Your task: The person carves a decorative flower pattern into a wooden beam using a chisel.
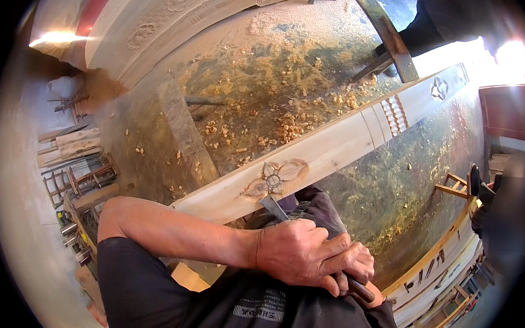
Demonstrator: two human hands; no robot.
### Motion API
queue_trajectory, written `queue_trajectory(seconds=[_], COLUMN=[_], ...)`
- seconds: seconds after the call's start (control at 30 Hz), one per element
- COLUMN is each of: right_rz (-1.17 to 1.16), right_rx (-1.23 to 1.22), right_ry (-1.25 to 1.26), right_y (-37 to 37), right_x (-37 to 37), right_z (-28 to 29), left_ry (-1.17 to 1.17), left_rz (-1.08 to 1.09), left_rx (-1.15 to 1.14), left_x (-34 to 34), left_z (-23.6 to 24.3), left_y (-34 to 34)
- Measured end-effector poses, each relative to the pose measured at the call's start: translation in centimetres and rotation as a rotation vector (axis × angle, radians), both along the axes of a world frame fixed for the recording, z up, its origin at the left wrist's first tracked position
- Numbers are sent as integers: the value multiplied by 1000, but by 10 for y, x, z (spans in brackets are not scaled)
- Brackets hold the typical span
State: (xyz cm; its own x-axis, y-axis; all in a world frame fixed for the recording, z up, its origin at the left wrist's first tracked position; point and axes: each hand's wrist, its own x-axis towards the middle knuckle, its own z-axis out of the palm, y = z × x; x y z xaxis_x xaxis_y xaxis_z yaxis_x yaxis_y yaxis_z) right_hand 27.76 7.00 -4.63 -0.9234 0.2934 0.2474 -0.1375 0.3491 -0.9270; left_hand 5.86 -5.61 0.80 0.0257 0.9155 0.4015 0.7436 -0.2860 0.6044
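Note:
A long pale wooden beam [327, 149] runs diagonally in front of me, with a carved flower [273, 179] on its near part. Both my hands are closed around one carving chisel, whose flat metal blade [275, 208] points up and left. The blade's edge meets the wood at the flower's lower side. My left hand [291, 253] wraps the chisel close to the blade. Behind it, my right hand [357, 265] grips the dark wooden handle [361, 290], partly hidden by the left. Farther along, the beam bears ridged grooves [395, 115] and a star-like carving [439, 88].
Wood shavings [290, 129] litter the floor beyond the beam. A wooden support [185, 131] and a trestle [393, 43] stand by it. Carved boards [163, 25] lean at the far left. Several tools [428, 271] lie on a right-hand board. Parts of other people show at the right.

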Motion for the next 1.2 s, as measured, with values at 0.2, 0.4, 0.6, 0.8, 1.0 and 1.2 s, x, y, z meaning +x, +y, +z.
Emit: queue_trajectory(seconds=[0.2, 0.4, 0.6, 0.8, 1.0, 1.2], right_rz=[-1, -53, -93, -134, -161, -180], right_rx=[-41, -101, -130, -150, -171, -193], right_ry=[-42, -96, -104, -122, -132, -126], right_y=[-7, -18, -27, -36, -39, -41], right_x=[-6, -8, -7, -5, -5, -5], right_z=[25, 35, 33, 35, 37, 34], left_ry=[-41, -118, -133, -196, -242, -253], left_rz=[-99, -207, -246, -273, -272, -240], left_rx=[77, 219, 146, 138, 119, 73], left_x=[-4, -4, -9, -6, -7, -4], left_z=[-4, -6, 2, -1, 2, 2], left_y=[-6, -7, -10, -12, -12, -15])
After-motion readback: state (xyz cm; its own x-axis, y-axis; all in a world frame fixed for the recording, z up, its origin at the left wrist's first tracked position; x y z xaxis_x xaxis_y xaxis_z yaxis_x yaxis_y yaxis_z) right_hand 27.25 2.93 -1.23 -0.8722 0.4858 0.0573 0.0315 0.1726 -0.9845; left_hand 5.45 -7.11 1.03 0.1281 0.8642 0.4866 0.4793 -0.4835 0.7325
